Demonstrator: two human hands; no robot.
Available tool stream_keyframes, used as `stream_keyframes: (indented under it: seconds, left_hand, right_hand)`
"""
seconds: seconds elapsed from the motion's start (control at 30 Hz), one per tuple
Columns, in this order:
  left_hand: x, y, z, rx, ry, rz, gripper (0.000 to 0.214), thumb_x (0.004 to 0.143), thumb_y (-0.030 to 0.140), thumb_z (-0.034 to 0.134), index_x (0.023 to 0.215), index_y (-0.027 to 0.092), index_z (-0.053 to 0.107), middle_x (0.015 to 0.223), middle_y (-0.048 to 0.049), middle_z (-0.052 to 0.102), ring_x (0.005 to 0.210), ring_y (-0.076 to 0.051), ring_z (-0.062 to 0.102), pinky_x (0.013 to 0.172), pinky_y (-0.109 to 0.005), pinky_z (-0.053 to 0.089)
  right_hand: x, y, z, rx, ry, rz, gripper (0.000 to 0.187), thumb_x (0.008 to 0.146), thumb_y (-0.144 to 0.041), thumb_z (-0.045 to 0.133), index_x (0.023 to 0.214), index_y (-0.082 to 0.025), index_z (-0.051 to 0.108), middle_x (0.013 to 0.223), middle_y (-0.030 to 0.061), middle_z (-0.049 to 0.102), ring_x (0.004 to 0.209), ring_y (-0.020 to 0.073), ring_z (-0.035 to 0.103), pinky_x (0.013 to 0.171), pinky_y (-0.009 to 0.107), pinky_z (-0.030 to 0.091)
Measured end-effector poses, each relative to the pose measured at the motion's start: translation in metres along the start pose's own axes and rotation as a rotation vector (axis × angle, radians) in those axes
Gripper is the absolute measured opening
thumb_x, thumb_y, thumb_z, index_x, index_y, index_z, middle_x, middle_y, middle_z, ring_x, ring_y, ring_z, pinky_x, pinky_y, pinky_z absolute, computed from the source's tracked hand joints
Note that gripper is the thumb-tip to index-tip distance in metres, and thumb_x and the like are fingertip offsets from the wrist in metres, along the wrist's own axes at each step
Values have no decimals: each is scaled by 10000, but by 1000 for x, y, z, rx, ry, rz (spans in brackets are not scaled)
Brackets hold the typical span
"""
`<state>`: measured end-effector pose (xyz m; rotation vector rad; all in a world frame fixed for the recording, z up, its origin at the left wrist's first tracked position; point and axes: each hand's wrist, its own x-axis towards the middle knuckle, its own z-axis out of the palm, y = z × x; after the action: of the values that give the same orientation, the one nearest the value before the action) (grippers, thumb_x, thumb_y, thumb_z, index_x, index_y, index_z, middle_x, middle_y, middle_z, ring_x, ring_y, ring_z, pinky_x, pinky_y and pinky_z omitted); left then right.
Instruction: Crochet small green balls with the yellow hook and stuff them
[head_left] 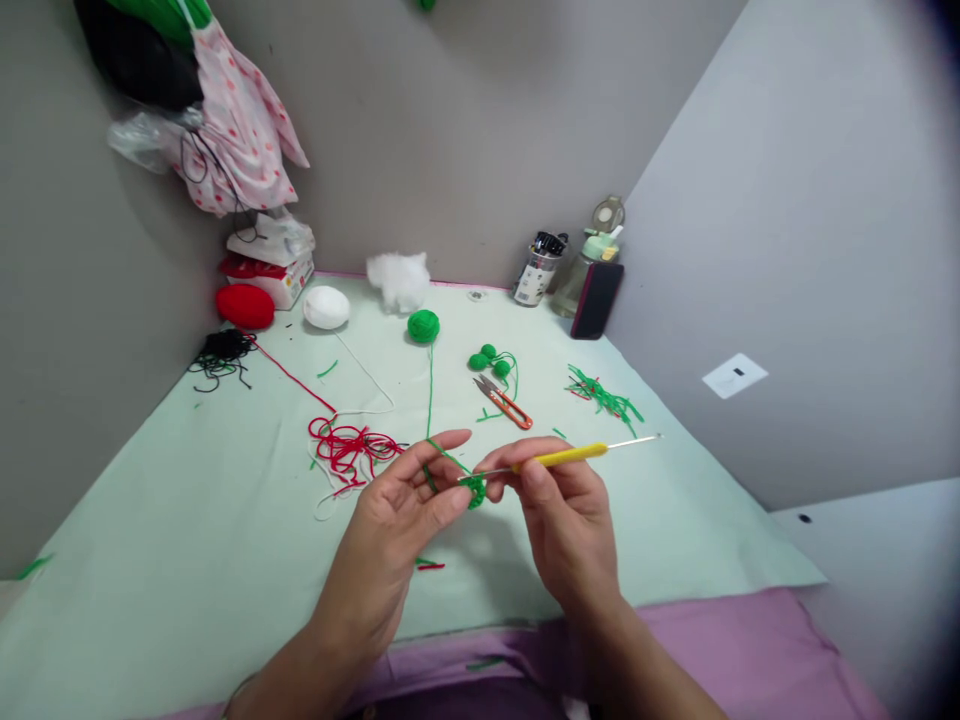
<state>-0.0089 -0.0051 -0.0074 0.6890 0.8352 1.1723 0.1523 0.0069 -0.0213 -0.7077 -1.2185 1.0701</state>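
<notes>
Between thumb and fingers, my left hand [405, 510] pinches a small green crochet piece [475, 491]. Green yarn [430, 400] runs from a green yarn ball [424, 326] down over my raised left index finger to the piece. My right hand [566, 510] is closed round the yellow handle of a crochet hook [570, 456]. One metal end of the hook meets the green piece; the other end points out to the right. Exactly how the hook tip sits in the stitches is too small to tell.
Beyond my hands lie orange thread snips [514, 408], small green crocheted balls [480, 361] and green yarn scraps [606, 396]. Tangled red yarn [349, 450] is at left, with white [326, 308] and red [246, 306] yarn balls behind. A phone [598, 301] leans on a bottle [574, 280] by the wall.
</notes>
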Motion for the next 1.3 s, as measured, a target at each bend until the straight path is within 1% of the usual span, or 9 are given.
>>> stream_keyframes:
  seconds: [0.1, 0.2, 0.4, 0.57, 0.77, 0.93, 1.07, 1.2, 1.3]
  left_hand:
    - [1, 1, 1, 11, 3, -2, 351, 804, 292, 863, 1150, 294, 806, 877, 11, 643, 871, -126, 589, 834, -236, 468]
    - [0, 0, 1, 23, 6, 13, 341, 814, 289, 850, 1151, 286, 804, 885, 4, 645, 868, -130, 586, 825, -237, 477]
    - [1, -4, -1, 153, 91, 121, 327, 809, 262, 841, 1132, 292, 804, 856, 12, 654, 857, -143, 624, 819, -244, 525]
    - [-2, -6, 0, 318, 194, 256, 289, 813, 214, 816, 1085, 312, 819, 960, -4, 716, 923, -165, 659, 874, -257, 550]
    - [-6, -6, 2, 382, 229, 300, 285, 791, 247, 842, 1067, 317, 837, 936, -16, 713, 937, -200, 653, 824, -272, 579]
    - [0, -9, 0, 151, 159, 179, 368, 791, 268, 870, 1147, 336, 807, 852, 29, 666, 856, -128, 629, 818, -206, 540]
    - [2, -8, -2, -3, 108, 68, 450, 789, 283, 879, 1225, 323, 774, 845, 37, 660, 835, -105, 614, 802, -185, 518]
    - [-2, -9, -1, 206, 191, 218, 397, 775, 247, 875, 1161, 304, 802, 863, 11, 698, 889, -165, 639, 836, -249, 547]
    - [-4, -10, 2, 358, 287, 312, 347, 746, 246, 884, 1087, 288, 829, 891, -23, 708, 932, -223, 640, 745, -269, 566]
  right_hand:
    - [1, -2, -1, 34, -27, 17, 155, 1035, -291, 617, 990, -211, 742, 896, 41, 784, 736, 139, 720, 707, 274, 612]
    - [-1, -6, -2, -66, -41, -39, 165, 1053, -264, 574, 1020, -212, 727, 921, 49, 787, 766, 154, 732, 734, 304, 627]
    - [-9, -13, -3, -501, -160, -401, 264, 1037, -110, 501, 1188, -231, 680, 1012, 91, 791, 915, 208, 757, 768, 376, 647]
    - [-11, -12, -1, -776, -223, -631, 237, 1000, -95, 543, 1181, -197, 658, 1050, 152, 801, 955, 232, 774, 736, 363, 653]
    - [-10, -12, -1, -709, -205, -589, 270, 1005, -98, 514, 1184, -222, 674, 1003, 123, 806, 894, 223, 781, 706, 354, 654]
    - [-14, -5, -3, -914, -206, -771, 337, 939, -46, 614, 1221, -218, 681, 1059, 152, 814, 948, 246, 774, 756, 368, 664]
    - [-9, -8, -3, -718, -224, -600, 298, 988, -57, 542, 1174, -230, 698, 1066, 128, 803, 930, 217, 774, 720, 341, 654]
    - [-4, -13, -2, -559, -201, -498, 275, 1010, -70, 512, 1129, -225, 706, 928, 88, 793, 911, 218, 775, 721, 349, 641]
    - [-9, -10, -2, -707, -181, -583, 259, 992, -70, 552, 1127, -222, 713, 996, 111, 808, 911, 218, 778, 721, 336, 648]
